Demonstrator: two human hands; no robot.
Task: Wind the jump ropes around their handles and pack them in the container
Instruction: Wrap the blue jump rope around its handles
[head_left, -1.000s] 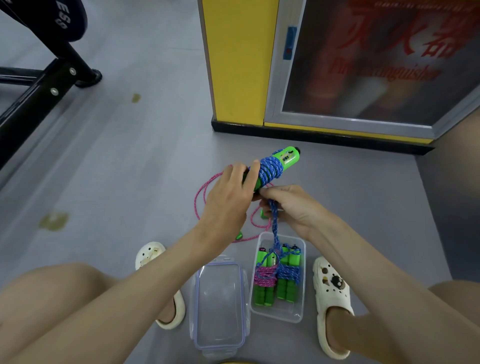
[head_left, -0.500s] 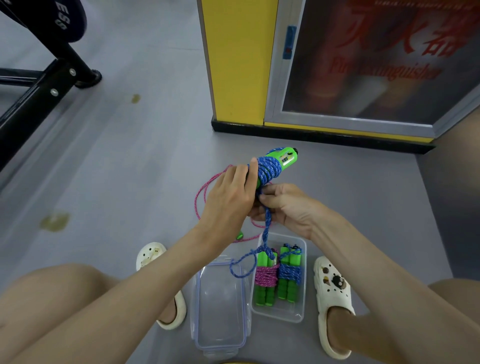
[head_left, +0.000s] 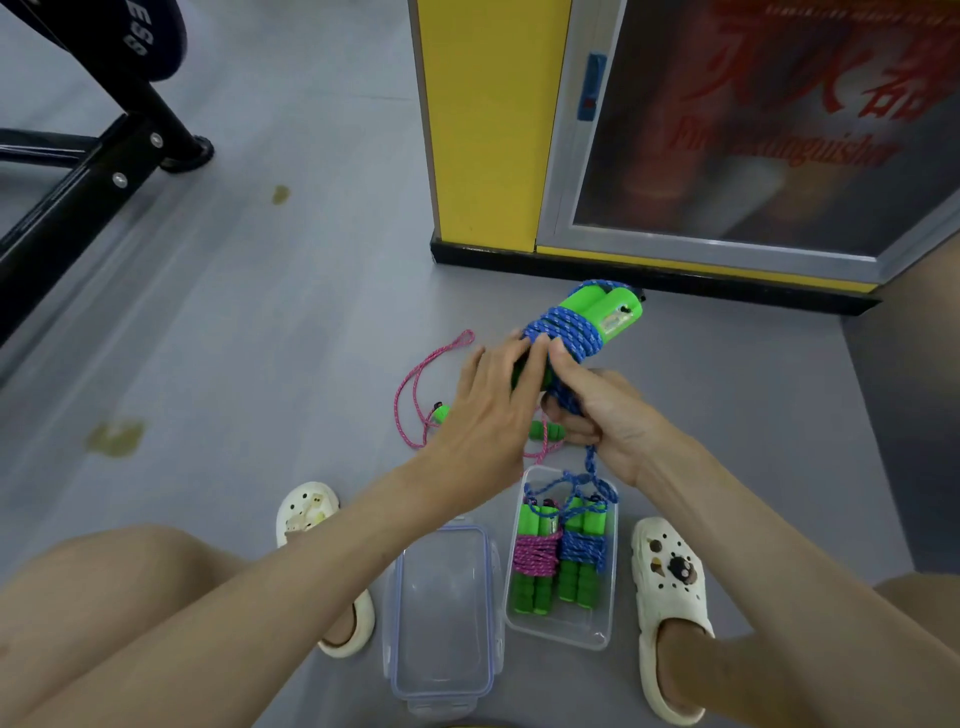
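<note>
My left hand (head_left: 488, 405) grips the green handles of a blue jump rope (head_left: 569, 332), with the blue cord coiled thickly around them. My right hand (head_left: 597, 410) pinches the loose blue cord just below the coil; its tail hangs down to the clear container (head_left: 602, 623). Inside that container lie two wound ropes, one pink (head_left: 535, 556) and one blue (head_left: 582, 551). A loose pink jump rope (head_left: 410, 400) with green handles lies on the floor behind my hands, partly hidden.
The container's clear lid (head_left: 441, 613) lies on the floor to its left, between my two feet in white clogs. A yellow pillar (head_left: 478, 130) and a glass-fronted cabinet stand ahead. Black equipment legs (head_left: 78, 182) cross the far left.
The blue cord has gone round the handles again, so the hanging tail is shorter. My right hand rose close against the handles beside my left.
</note>
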